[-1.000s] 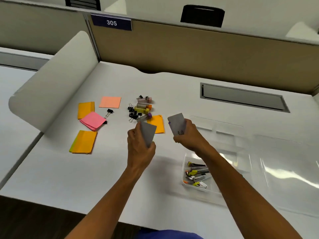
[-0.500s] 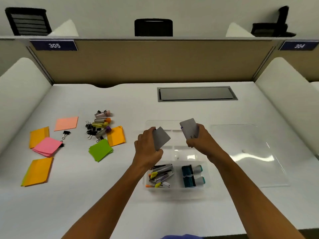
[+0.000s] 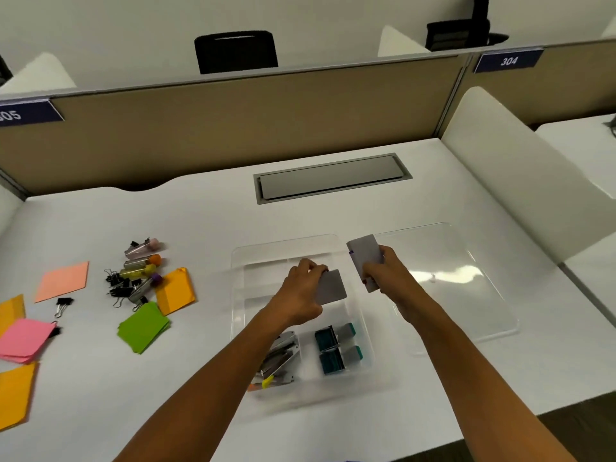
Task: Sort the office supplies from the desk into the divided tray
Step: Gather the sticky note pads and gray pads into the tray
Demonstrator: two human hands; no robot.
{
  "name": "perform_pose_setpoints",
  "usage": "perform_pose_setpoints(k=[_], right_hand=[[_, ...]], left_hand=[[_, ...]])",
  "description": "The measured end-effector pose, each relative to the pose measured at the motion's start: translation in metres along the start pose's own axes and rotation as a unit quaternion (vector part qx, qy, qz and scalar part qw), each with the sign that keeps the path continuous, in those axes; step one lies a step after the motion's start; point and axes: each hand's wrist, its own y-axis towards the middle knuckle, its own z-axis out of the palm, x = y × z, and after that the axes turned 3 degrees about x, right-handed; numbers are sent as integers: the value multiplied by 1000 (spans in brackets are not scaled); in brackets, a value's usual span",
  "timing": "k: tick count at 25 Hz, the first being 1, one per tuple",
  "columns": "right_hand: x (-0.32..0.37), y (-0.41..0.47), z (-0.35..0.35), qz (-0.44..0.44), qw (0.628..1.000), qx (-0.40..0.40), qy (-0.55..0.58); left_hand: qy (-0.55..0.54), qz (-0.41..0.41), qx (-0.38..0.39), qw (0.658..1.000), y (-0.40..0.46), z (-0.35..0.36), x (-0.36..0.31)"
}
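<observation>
We count two grey cards: one [image 3: 331,286] pinched in our left hand [image 3: 300,295] over the clear divided tray [image 3: 283,248], one [image 3: 365,258] gripped in our right hand [image 3: 383,275] above the tray's right edge. In the tray's near compartments lie two teal stamps [image 3: 335,348] and a heap of staplers [image 3: 280,358]. On the desk [image 3: 200,221] to the left we count six sticky-note pads and a cluster of binder clips [image 3: 116,285].

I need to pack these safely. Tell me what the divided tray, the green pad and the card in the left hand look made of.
Divided tray: clear glossy plastic, probably rigid; the desk shows through its walls.
Green pad: matte paper, apparently a stack of sheets, since the edges look layered.
Grey card gripped by the left hand: flat, thin, dull grey; plastic or stiff card, cannot tell which.
</observation>
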Motion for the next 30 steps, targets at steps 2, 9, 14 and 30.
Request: perform_pose_setpoints(k=[2, 9, 14, 30], right_hand=[[-6, 2, -6, 9, 1000, -5, 9], [-13, 7, -9, 10, 1000, 4, 21], [-10, 9, -1, 3, 1000, 17, 20], [-15, -5, 24, 54, 985, 6, 165]], left_hand=[[13, 19, 41, 999, 8, 6, 0], [42, 25, 76, 996, 14, 16, 11], [98, 25, 69, 992, 16, 26, 13], [-127, -52, -125, 983, 4, 10, 0]])
